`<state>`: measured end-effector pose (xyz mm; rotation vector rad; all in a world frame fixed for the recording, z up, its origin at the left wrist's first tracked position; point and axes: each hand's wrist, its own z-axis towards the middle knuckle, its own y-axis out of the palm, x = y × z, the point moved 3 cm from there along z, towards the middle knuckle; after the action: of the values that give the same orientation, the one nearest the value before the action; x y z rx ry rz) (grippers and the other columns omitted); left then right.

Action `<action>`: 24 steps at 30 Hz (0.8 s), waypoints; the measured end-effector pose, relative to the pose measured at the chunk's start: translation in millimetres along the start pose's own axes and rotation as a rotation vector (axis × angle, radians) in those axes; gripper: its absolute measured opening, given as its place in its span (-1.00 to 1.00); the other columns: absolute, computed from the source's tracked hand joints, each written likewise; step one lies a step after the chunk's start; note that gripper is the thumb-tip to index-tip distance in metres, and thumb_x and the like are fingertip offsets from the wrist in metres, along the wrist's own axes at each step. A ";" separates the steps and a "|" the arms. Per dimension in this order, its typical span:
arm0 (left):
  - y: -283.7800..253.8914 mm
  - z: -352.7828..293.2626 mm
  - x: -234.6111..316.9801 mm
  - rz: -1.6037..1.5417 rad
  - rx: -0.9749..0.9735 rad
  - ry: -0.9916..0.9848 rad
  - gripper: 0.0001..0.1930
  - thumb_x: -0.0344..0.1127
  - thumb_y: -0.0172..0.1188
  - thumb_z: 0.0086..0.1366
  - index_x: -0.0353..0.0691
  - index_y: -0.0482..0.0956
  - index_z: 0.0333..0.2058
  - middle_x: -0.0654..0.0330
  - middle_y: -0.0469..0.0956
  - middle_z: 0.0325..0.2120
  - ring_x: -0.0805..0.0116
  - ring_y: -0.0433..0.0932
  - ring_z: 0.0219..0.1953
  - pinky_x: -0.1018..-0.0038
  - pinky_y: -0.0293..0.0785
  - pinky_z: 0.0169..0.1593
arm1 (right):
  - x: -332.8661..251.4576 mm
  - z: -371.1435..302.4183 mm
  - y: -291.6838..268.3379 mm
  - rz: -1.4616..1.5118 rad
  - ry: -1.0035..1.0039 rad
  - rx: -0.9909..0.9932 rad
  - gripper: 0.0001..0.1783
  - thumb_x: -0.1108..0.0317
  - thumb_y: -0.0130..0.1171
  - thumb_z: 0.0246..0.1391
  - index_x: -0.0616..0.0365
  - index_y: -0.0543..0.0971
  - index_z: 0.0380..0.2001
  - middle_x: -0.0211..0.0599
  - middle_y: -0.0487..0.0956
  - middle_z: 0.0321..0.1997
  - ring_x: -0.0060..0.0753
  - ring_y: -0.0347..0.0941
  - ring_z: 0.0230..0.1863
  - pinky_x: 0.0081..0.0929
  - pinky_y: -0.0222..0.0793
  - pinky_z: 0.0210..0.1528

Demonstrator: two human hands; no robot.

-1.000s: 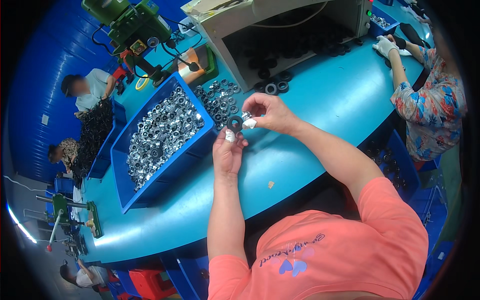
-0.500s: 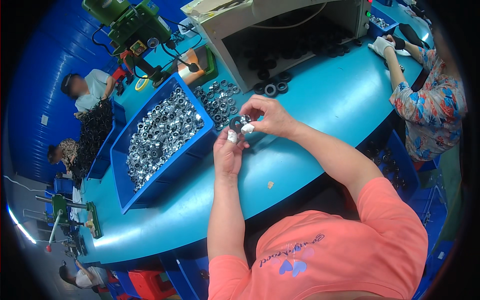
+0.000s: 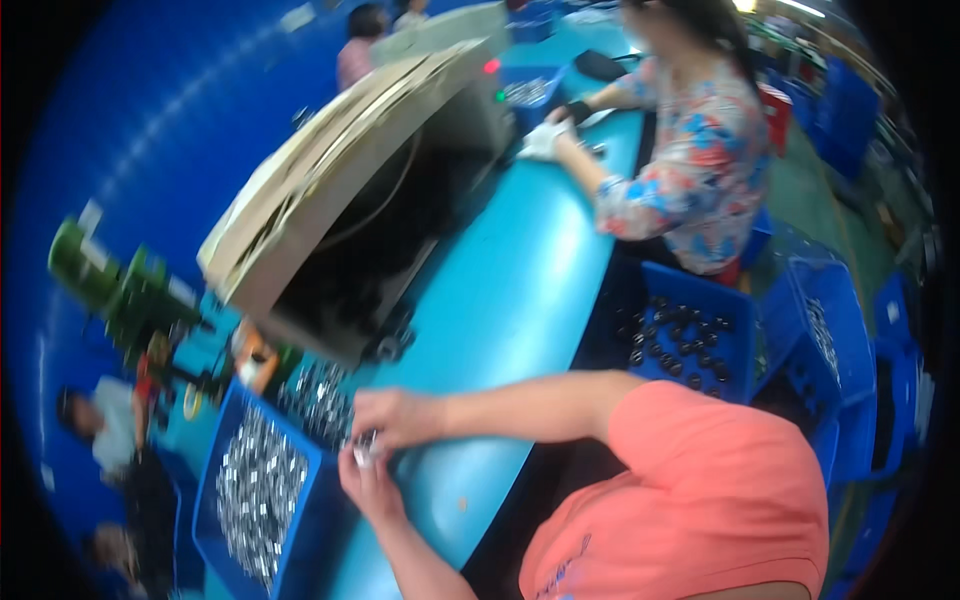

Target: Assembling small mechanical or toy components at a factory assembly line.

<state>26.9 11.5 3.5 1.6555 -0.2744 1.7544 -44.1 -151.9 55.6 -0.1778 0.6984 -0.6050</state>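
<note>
My left hand and my right hand meet over the teal table. Between their closed fingertips is a small ring-shaped part, shiny metal with some dark on it. Motion blur hides its details and how its pieces fit together. White wrapping shows at the fingertips. Just left of my hands stands a blue bin heaped with small shiny metal rings. More metal rings lie loose on the table beyond the bin. Several black rings sit past my right hand.
A large beige open-fronted box stands on the teal table, dark pieces inside. Green machines are at far left. A co-worker in a flowered top works at the far right. A blue bin of dark parts sits below the table edge.
The view has swung to the right, so the bin and my hands now appear lower and further left. More of the right-hand bins shows. My hands stay together around the small part.
</note>
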 end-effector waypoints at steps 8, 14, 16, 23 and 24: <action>14.2 3.3 1.8 0.084 0.096 0.022 -0.76 -0.29 0.13 0.50 -0.35 0.47 -0.03 0.13 0.56 -0.13 0.41 0.56 -0.13 0.53 0.54 -0.14 | -10.1 -8.4 -0.6 0.209 0.179 -0.041 -0.56 0.37 0.38 -0.07 0.09 0.58 -0.04 -0.25 0.50 -0.19 -0.27 0.55 -0.28 -0.36 0.52 -0.23; 21.3 -1.9 0.2 0.137 0.122 0.088 -0.72 -0.23 0.11 0.51 -0.35 0.43 -0.01 0.12 0.57 -0.17 0.40 0.60 -0.21 0.56 0.58 -0.24 | 21.4 -16.8 5.2 0.360 0.512 -0.232 -0.48 0.17 0.36 0.11 0.08 0.61 0.14 -0.22 0.55 0.00 -0.32 0.55 0.01 -0.38 0.50 0.06; 21.9 -1.5 2.1 0.207 0.154 0.083 -0.72 -0.23 0.11 0.50 -0.34 0.43 -0.02 0.13 0.58 -0.22 0.42 0.60 -0.26 0.57 0.58 -0.28 | 16.0 -18.9 3.4 0.365 0.535 -0.225 -0.54 0.17 0.36 0.11 0.07 0.67 0.06 -0.23 0.56 -0.04 -0.34 0.53 0.00 -0.37 0.50 0.03; 7.3 6.1 -3.4 0.351 0.239 0.129 -0.78 -0.28 0.10 0.49 -0.34 0.43 -0.07 0.15 0.59 -0.34 0.49 0.53 -0.47 0.59 0.54 -0.41 | 5.1 -20.8 8.7 0.329 0.464 -0.085 -0.69 0.11 0.39 0.08 -0.05 0.78 -0.12 -0.35 0.59 -0.35 -0.44 0.44 -0.26 -0.43 0.40 -0.22; 6.8 6.0 -3.9 0.368 0.246 0.133 -0.77 -0.29 0.09 0.49 -0.35 0.44 -0.07 0.13 0.59 -0.32 0.48 0.54 -0.46 0.59 0.54 -0.43 | 4.2 -21.7 10.5 0.323 0.464 -0.067 -0.69 0.11 0.39 0.08 -0.06 0.78 -0.14 -0.37 0.58 -0.39 -0.45 0.43 -0.28 -0.44 0.37 -0.25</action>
<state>27.3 1.7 2.9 1.7302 -0.3278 2.2397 -50.8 -144.8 33.1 0.0179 1.1704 -0.3106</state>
